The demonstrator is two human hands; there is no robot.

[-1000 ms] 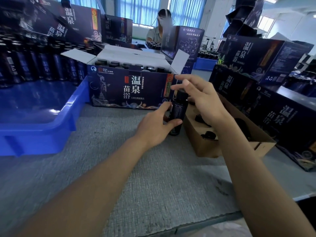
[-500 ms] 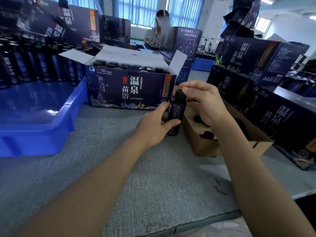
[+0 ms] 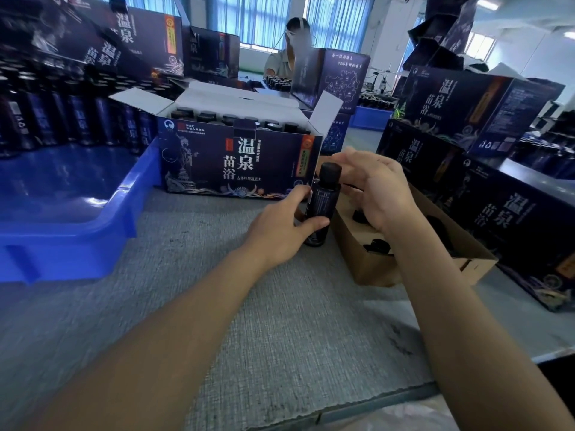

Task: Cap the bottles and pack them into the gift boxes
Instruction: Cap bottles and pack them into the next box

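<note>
A dark bottle (image 3: 323, 203) stands upright on the grey mat, right in front of the open gift box (image 3: 239, 164). My left hand (image 3: 284, 227) wraps its lower body from the left. My right hand (image 3: 378, 189) curls in from the right, fingertips pinching the black cap (image 3: 329, 171) on the bottle's neck. The gift box is dark blue with white lettering, its white flaps are up, and several capped bottles stand in it.
A brown cardboard tray (image 3: 373, 269) with loose black caps (image 3: 378, 245) lies under my right wrist. A blue plastic bin (image 3: 93, 222) is at the left, with rows of dark bottles (image 3: 62, 119) behind it. Closed gift boxes (image 3: 504, 213) are stacked at the right. A person (image 3: 287, 57) sits at the back.
My right hand came down from above the bottle onto its cap and has turned slightly around it. The left hand has kept the bottle in the same place.
</note>
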